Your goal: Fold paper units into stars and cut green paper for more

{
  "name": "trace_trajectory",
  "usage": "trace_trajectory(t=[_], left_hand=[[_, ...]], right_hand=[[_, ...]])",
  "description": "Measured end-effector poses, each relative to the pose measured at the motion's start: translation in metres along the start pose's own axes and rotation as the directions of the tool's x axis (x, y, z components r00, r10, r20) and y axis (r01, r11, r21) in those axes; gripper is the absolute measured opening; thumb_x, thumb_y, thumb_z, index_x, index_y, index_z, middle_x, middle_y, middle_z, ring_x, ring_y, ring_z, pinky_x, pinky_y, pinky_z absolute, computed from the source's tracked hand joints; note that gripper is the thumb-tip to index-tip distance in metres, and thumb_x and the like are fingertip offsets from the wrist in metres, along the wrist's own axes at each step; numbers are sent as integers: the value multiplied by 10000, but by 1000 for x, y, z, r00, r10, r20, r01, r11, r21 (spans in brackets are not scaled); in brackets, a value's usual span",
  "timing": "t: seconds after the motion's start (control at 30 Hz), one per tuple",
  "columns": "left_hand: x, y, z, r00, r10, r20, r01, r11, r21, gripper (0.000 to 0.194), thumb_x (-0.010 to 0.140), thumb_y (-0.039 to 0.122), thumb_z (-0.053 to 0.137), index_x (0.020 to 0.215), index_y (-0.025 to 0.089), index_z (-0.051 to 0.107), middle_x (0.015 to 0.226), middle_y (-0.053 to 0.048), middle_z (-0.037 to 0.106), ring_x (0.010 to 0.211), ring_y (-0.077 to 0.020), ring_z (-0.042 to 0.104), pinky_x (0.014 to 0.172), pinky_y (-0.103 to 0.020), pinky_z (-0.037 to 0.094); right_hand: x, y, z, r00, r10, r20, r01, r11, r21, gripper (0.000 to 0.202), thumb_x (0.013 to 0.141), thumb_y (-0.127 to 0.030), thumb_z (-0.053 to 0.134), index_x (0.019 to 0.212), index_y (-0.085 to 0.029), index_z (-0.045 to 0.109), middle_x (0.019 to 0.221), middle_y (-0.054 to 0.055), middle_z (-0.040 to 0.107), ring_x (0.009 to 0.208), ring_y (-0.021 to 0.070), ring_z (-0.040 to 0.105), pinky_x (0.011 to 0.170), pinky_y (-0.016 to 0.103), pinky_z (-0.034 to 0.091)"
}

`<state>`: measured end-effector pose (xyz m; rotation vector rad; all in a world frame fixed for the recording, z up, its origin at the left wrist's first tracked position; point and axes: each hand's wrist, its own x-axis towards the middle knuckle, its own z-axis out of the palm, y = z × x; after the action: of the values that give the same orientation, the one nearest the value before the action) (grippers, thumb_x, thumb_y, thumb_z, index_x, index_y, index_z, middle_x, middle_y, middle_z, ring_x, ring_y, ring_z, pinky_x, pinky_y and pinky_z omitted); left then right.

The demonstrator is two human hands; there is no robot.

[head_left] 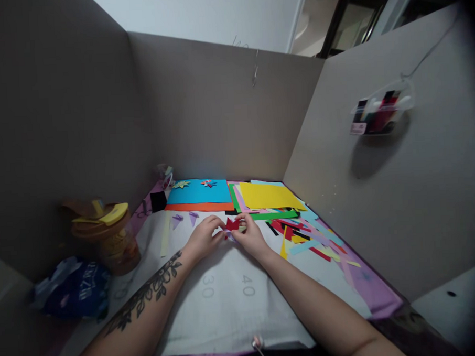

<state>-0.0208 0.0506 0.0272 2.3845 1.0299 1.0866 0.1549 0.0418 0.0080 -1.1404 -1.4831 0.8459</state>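
A small folded paper piece (232,224), red with some purple and pale green, is pinched between my two hands over the middle of the white sheet (228,315). My left hand (207,236) grips its left side, fingers closed. On the right side, my right hand (248,235) holds it between thumb and fingers. Fingertips hide part of the folds. Just beyond my left hand lie two small purple folded pieces (177,220) and a pale green paper strip (165,234).
Blue paper (199,193) at the back bears two folded stars. Yellow paper (270,196) lies beside it, with many loose coloured strips (303,238) to the right. A brown lidded container (120,246) and a blue bag (75,287) stand left. Grey panels (219,110) enclose the table.
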Motion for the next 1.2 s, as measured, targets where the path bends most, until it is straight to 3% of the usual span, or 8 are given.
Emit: trace_trajectory(t=[0.2,0.6,0.73,1.03,1.2], left_hand=[[1,-2,-1,1000,23,12,-22,1000,-19,137,836,160,464,821,181,598,864,-59,594,845,-178,543,779,-295,428],[1,-4,-1,998,42,48,-46,996,76,165,762,64,498,805,191,595,922,-50,587,906,-186,537,802,-300,423],[1,-3,-1,999,33,33,-33,999,-9,141,746,61,486,748,182,558,890,-42,568,864,-169,533,784,-283,423],[2,-2,5,982,-180,-63,166,968,-186,23,795,204,499,785,183,495,735,12,544,660,-122,504,589,-221,391],[2,0,6,984,-160,-72,141,966,-215,112,752,112,465,777,174,554,760,-1,583,692,-116,530,598,-209,401]], right_hand=[[-1,-1,0,1000,15,7,-15,1000,18,310,650,-187,577,939,-208,467,792,1,609,716,156,599,606,246,455],[-2,-1,0,999,23,46,-25,999,45,326,656,-194,576,960,-214,462,781,-10,607,624,129,571,551,230,428],[-1,-1,0,999,26,40,-29,998,55,328,651,-189,578,956,-208,461,796,-5,608,643,132,580,563,230,434],[-1,-1,-1,999,42,34,-44,996,80,324,660,-195,590,958,-214,465,785,-14,603,577,108,554,525,216,416],[-1,-1,0,999,37,27,-39,997,71,330,654,-191,586,960,-212,467,777,-16,599,577,108,552,525,216,414]])
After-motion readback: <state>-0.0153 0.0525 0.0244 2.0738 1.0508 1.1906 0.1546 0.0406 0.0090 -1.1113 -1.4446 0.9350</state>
